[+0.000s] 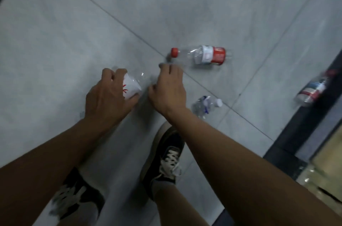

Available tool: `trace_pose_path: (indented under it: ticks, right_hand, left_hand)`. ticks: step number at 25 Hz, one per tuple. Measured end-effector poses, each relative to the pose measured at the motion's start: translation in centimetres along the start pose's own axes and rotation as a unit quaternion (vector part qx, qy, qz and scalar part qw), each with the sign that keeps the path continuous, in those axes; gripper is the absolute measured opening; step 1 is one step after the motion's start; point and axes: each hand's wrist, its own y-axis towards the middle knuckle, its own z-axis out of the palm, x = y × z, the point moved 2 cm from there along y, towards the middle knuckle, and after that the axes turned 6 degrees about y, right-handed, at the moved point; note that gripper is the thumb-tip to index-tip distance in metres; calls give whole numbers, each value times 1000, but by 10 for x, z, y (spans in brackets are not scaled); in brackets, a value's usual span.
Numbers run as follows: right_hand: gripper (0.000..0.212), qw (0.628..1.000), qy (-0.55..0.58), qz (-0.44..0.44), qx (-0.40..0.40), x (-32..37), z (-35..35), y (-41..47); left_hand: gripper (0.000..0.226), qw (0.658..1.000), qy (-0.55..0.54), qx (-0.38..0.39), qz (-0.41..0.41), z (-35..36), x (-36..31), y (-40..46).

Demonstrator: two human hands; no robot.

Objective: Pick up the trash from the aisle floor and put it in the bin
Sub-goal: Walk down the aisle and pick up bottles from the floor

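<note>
My left hand (pixel 109 96) grips a clear plastic bottle with a white, red-marked label (pixel 132 87), held above the grey tiled floor (pixel 55 50). My right hand (pixel 169 89) hovers just right of that bottle's clear end with its fingers bent down; blur hides whether it touches the bottle. Beyond its fingertips, a clear bottle with a red cap and a red-and-white label (pixel 209 55) lies on its side. A crushed clear bottle with a white cap (pixel 206 104) lies to the right of my right wrist. No bin is in view.
A third bottle with a red, white and blue label (pixel 312 90) lies against the dark base of a shelf unit (pixel 303 129) along the right edge. My two black shoes with white laces (pixel 166 153) stand on the tiles below my arms.
</note>
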Motion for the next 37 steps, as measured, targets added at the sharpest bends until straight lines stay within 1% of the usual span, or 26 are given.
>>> trace_pose_path:
  ticks: [2, 3, 4, 6, 8, 10, 12, 15, 18, 21, 25, 28, 30, 32, 34, 36, 37]
  right_hand:
    - [69, 994, -47, -26, -96, -22, -14, 31]
    - [72, 989, -81, -33, -119, -37, -21, 48]
    - [76, 985, -119, -21, -119, -54, -28, 65]
    - [87, 977, -196, 25, -73, -88, -40, 93]
    - [91, 963, -265, 48, -25, -115, -43, 105]
    - [79, 954, -298, 19, -25, -124, -38, 100]
    - [66, 955, -296, -24, -27, -117, -31, 89]
    - [63, 969, -243, -50, 9, -88, -32, 60]
    - [67, 982, -183, -29, 26, -51, -55, 7]
    - [68, 982, -165, 26, 89, -14, -103, -72]
    - [67, 978, -135, 44, 152, 47, -192, -189]
    - [84, 977, -118, 57, 170, 102, -274, -259]
    - [87, 976, -102, 47, 186, 142, -330, -298]
    - [87, 975, -86, 27, 203, 180, -378, -322]
    - [89, 974, -76, 14, 212, 219, -424, -343]
    - [85, 974, -66, -13, 215, 254, -462, -364]
    - [84, 974, -64, -27, 216, 272, -478, -375]
  left_hand:
    - [75, 999, -34, -7, -19, 13, -31, 10]
    - [77, 998, -48, -8, -29, 20, -43, 14]
    - [79, 998, -60, -7, -35, 28, -53, 18]
    - [81, 996, -78, 2, -40, 42, -65, 23]
    - [83, 995, -86, 13, -48, 53, -69, 24]
    - [84, 995, -85, 29, -49, 58, -71, 18]
    - [84, 994, -78, 56, -54, 56, -71, 8]
    - [78, 992, -61, 75, -76, 28, -66, -18]
    - [71, 989, -54, 80, -115, -33, -63, -56]
    - [70, 985, -57, 90, -135, -119, -70, -104]
    - [74, 983, -47, 124, -128, -245, -88, -169]
    - [75, 977, -52, 165, -127, -345, -106, -215]
    - [75, 975, -64, 169, -127, -419, -115, -251]
    - [76, 981, -70, 143, -113, -483, -117, -285]
    - [83, 985, -69, 119, -100, -540, -111, -326]
    - [89, 986, -65, 113, -102, -582, -98, -368]
    - [88, 986, -66, 107, -107, -601, -90, -390]
